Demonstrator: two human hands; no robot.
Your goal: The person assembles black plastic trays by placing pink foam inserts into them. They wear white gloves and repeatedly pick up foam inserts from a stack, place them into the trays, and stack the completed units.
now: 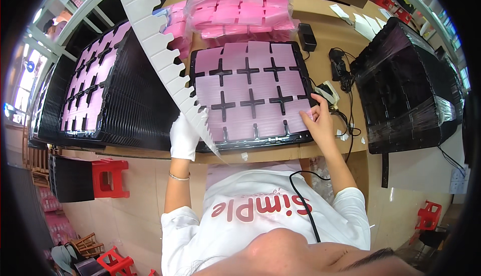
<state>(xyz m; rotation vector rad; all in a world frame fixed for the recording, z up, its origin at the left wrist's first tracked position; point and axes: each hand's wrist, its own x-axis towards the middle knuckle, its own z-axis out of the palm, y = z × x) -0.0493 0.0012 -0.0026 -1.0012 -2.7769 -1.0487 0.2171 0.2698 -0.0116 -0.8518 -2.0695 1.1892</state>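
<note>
Black tray (300,138) flat on the cardboard-topped bench, filled with pink sheets (250,95) set in a grid, black crosses showing between them. At the tray's near-left corner, left hand (184,136), gloved in white, closed around the lower end of a long white notched strip (160,45); strip rising from that grip up and leftward, away from the tray, its toothed edge turned toward the tray. At the tray's right edge, right hand (317,120), bare, fingers spread loosely and resting on the outermost pink sheet, gripping nothing. Beyond the tray's far edge, a clear bag of pink sheets (240,8). Left of the tray, a tall stack of black trays (130,105) topped with pink. Right of the tray, a plastic-wrapped black stack (406,85), cables (345,75) between.
</note>
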